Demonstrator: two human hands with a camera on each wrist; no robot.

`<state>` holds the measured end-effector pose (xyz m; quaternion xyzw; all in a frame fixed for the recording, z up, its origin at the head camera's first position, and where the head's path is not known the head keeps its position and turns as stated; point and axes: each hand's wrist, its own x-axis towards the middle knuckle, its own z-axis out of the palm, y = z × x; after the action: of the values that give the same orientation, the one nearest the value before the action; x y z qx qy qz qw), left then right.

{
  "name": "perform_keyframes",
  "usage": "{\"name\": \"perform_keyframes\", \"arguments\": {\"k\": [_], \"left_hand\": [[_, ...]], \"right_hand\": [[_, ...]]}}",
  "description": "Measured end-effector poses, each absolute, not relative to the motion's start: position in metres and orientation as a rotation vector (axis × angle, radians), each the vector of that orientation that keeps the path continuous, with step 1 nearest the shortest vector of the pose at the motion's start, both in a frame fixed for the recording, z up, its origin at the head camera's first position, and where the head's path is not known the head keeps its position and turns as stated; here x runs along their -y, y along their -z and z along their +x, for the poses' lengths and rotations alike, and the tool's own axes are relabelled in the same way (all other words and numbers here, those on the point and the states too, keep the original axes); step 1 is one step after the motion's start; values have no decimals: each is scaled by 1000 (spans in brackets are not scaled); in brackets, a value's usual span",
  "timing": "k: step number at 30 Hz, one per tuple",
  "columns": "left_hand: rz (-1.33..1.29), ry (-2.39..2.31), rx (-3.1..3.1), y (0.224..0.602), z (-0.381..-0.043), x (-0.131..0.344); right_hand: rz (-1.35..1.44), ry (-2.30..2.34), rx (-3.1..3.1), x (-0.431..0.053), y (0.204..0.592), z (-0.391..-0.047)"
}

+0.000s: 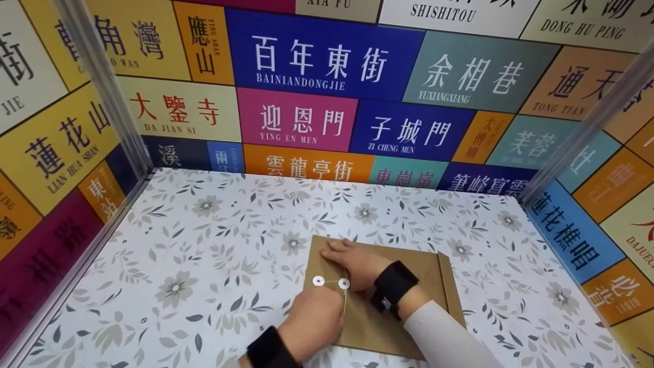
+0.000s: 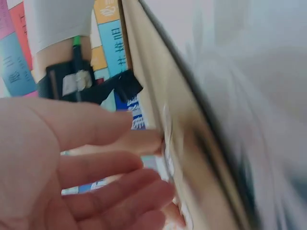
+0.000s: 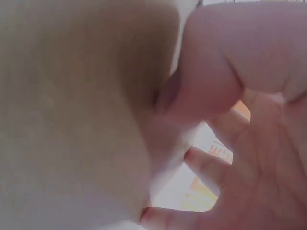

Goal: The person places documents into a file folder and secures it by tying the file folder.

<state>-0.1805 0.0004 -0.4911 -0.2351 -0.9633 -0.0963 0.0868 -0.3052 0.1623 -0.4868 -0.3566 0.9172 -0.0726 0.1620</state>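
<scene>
A brown kraft envelope (image 1: 391, 327) lies on the table, with two white button discs near its left edge, the left disc (image 1: 318, 280) and the right disc (image 1: 344, 283). Thin pale string (image 1: 346, 301) links the discs and runs down from the right one to my left hand (image 1: 316, 313). That hand is curled just below the discs and appears to pinch the string, though the pinch itself is hidden. My right hand (image 1: 357, 263) rests on the envelope above the discs, fingers extended. In the right wrist view, the bent thumb (image 3: 206, 91) and spread fingertips touch the envelope.
A white floral cloth (image 1: 204, 245) covers the table. Panels with coloured street-name signs (image 1: 327, 56) stand behind and on both sides, with metal posts (image 1: 115, 87) at the corners. Each wrist wears a black band (image 1: 396, 281).
</scene>
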Motion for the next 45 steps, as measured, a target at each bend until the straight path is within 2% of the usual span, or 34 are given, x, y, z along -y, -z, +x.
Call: {"name": "perform_keyframes", "arguments": {"k": [7, 21, 28, 35, 45], "left_hand": [[-665, 207, 2851, 500, -188, -24], [-775, 104, 2883, 506, -188, -26], [-915, 94, 2814, 505, -190, -19], [-1040, 308, 2810, 503, -201, -10], [-908, 416, 2904, 492, -200, 0]], "right_hand": [[-1009, 248, -2641, -162, 487, -304], [-985, 250, -2685, -163, 492, -300], [-970, 306, -2696, -163, 494, -299], [-974, 324, -2705, -163, 495, -298], [-959, 313, -2712, -164, 495, -296]]}}
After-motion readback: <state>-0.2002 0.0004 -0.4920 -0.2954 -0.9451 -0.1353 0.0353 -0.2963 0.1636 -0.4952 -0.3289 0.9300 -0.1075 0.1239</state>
